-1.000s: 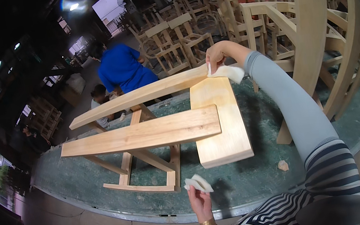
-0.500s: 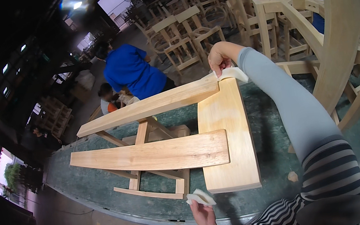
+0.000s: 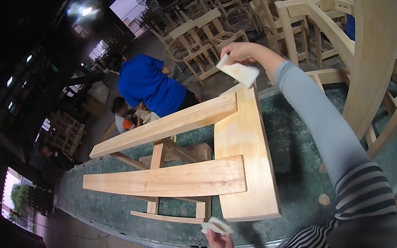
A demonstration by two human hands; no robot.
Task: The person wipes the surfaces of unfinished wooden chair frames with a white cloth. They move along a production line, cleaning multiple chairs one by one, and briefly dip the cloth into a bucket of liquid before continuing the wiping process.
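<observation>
1. Far left, the workshop is fading into dark; windows are showing only as bright patches and the stacked frames there are too dim to make out.

2. A person in a blue top [image 3: 148, 85] is bending over beyond the bench, back to us, with a smaller figure just beside them, half hidden behind the upper rail.

3. The unfinished wooden chair frame [image 3: 191, 174] is lying on its side on the green bench [image 3: 294, 140], two long rails running leftward off the broad flat panel [image 3: 247, 152]; its lower legs are partly tucked under the rails.

4. Low centre, the left hand [image 3: 222, 245] is coming up from the bottom edge, a gold bracelet at the wrist, fingers pinched narrow around a small folded white sanding pad [image 3: 216, 225], which is sitting just beside the panel's near corner. Whether pad and wood are touching, I cannot tell.

5. Up top, the right hand [image 3: 239, 52] is stretching far out, grey sleeve long and nearly straight, fingers closed on a second white pad [image 3: 238, 72], hanging tilted just above the panel's far end, clear of the wood.

6. Right side, a curved pale wooden piece [image 3: 377, 38] is looming close, bent by the lens and cut off at the rim; more chair frames [image 3: 206, 39] are crowding behind it.
</observation>
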